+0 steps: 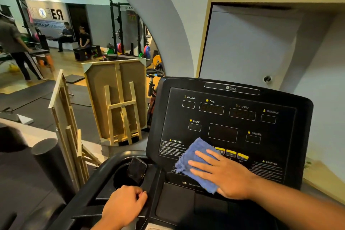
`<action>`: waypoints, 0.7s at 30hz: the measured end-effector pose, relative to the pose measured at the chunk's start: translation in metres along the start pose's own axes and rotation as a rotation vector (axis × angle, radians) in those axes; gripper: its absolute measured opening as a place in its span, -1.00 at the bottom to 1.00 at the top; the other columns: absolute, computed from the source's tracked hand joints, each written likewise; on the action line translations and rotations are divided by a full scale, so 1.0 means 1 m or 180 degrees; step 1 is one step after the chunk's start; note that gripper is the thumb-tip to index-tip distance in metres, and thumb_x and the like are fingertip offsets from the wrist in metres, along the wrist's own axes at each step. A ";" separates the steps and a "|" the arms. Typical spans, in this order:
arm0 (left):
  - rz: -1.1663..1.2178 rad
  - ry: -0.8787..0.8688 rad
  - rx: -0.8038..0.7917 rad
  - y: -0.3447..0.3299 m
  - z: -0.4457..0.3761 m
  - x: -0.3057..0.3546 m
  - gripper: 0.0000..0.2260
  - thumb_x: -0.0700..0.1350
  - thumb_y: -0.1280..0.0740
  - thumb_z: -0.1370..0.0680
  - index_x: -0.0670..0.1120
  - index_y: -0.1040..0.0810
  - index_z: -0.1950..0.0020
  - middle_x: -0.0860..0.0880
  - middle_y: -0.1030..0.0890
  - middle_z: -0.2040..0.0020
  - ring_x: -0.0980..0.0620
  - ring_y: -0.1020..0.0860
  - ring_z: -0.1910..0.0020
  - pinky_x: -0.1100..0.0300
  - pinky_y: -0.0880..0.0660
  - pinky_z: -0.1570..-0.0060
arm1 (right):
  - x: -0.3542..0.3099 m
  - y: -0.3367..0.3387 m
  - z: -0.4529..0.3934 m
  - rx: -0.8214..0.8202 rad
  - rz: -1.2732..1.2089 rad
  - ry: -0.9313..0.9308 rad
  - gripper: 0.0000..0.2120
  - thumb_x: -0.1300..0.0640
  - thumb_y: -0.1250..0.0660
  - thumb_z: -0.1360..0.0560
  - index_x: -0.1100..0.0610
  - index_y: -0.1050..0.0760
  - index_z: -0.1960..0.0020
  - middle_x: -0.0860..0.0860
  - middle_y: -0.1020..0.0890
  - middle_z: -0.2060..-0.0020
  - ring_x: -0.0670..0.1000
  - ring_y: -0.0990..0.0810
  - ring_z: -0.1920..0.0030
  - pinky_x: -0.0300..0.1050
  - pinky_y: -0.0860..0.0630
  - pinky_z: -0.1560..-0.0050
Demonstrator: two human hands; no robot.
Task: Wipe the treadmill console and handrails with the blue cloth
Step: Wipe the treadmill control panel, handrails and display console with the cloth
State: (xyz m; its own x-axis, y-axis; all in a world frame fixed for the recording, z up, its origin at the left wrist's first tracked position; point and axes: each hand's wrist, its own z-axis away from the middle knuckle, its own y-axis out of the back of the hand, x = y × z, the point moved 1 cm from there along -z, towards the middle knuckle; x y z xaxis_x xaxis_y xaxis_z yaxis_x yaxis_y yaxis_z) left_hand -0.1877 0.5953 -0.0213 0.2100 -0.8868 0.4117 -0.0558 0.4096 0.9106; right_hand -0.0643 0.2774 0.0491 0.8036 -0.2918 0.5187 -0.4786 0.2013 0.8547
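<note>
My right hand [222, 172] lies flat with the fingers spread, pressing the blue cloth [196, 162] against the lower part of the treadmill console [229, 129]; the grip is released, palm down on the cloth rather than clutching it. The cloth is folded and covers the left end of the row of yellow buttons [231, 153], just below the dark centre display and to the right of the left caution label [173, 148]. Its frayed edge hangs toward the console's lower rim. My left hand [125, 206] is clenched around the black handrail [84, 188] at the console's lower left corner, the fingers curled over its top. Just beyond that hand, a dark phone [136, 171] stands tilted in the round cup holder [119, 177]. To the left of the treadmill, wooden easels [119, 110] lean beside a black foam roller [50, 160].
</note>
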 end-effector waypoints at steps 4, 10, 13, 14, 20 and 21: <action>0.0023 -0.0012 -0.0048 0.001 0.000 0.000 -0.62 0.22 -0.18 -0.55 -0.03 -0.62 0.08 -0.03 -0.69 0.21 0.04 -0.65 0.16 0.12 -0.58 0.03 | 0.002 0.000 0.019 -0.0039 -0.0154 0.0010 -0.36 -0.07 -0.20 -0.53 -0.04 -0.18 -0.59 -0.06 -0.15 -0.61 0.11 0.03 -0.62 0.12 0.10 -0.53; -0.0016 -0.0009 -0.0005 0.000 0.002 0.001 -0.64 0.20 -0.18 -0.54 -0.04 -0.57 0.17 -0.02 -0.64 0.30 0.03 -0.59 0.26 0.11 -0.53 0.17 | -0.004 0.000 0.025 0.0019 -0.0531 -0.0160 -0.38 -0.03 -0.20 -0.54 -0.07 -0.19 -0.59 -0.13 -0.14 -0.60 0.06 0.08 -0.62 0.06 0.15 -0.56; -0.0034 -0.0026 -0.0008 -0.001 0.002 0.003 -0.65 0.17 -0.19 -0.56 -0.05 -0.59 0.18 -0.01 -0.61 0.36 0.07 -0.56 0.33 0.16 -0.44 0.27 | -0.008 0.005 0.003 0.0014 -0.0823 -0.0160 -0.48 0.00 -0.13 -0.57 -0.11 -0.28 -0.54 -0.17 -0.16 -0.59 0.03 0.12 -0.62 0.05 0.23 -0.56; -0.0019 -0.0014 -0.0021 -0.001 0.002 0.003 -0.65 0.16 -0.19 -0.56 -0.05 -0.60 0.17 -0.02 -0.63 0.35 0.08 -0.58 0.33 0.15 -0.46 0.26 | -0.009 0.007 -0.005 0.0049 -0.0905 -0.0185 -0.52 -0.01 -0.10 -0.59 -0.12 -0.34 -0.51 -0.18 -0.19 -0.58 0.01 0.11 -0.62 0.03 0.26 -0.57; -0.0046 0.0046 -0.0082 -0.002 0.003 0.003 -0.63 0.17 -0.19 -0.58 -0.05 -0.60 0.18 -0.04 -0.62 0.35 0.08 -0.58 0.33 0.16 -0.46 0.28 | -0.021 0.006 -0.022 0.0190 -0.1062 -0.0434 -0.58 -0.05 -0.11 -0.61 -0.12 -0.42 -0.45 -0.20 -0.22 -0.57 -0.03 0.10 -0.62 0.00 0.29 -0.57; -0.0052 0.0037 -0.0078 -0.002 0.002 0.003 -0.63 0.17 -0.19 -0.58 -0.06 -0.60 0.18 -0.04 -0.62 0.36 0.09 -0.57 0.34 0.16 -0.44 0.29 | -0.023 0.005 -0.023 0.0194 -0.1054 -0.0463 -0.58 -0.05 -0.11 -0.61 -0.12 -0.41 -0.45 -0.19 -0.22 -0.57 -0.02 0.10 -0.62 0.01 0.30 -0.57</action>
State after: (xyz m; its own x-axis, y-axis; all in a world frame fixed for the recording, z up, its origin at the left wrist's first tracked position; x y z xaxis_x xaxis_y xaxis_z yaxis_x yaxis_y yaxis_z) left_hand -0.1890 0.5913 -0.0221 0.2219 -0.8910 0.3962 -0.0283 0.4002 0.9160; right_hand -0.0768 0.3065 0.0412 0.8620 -0.4625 0.2075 -0.2245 0.0187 0.9743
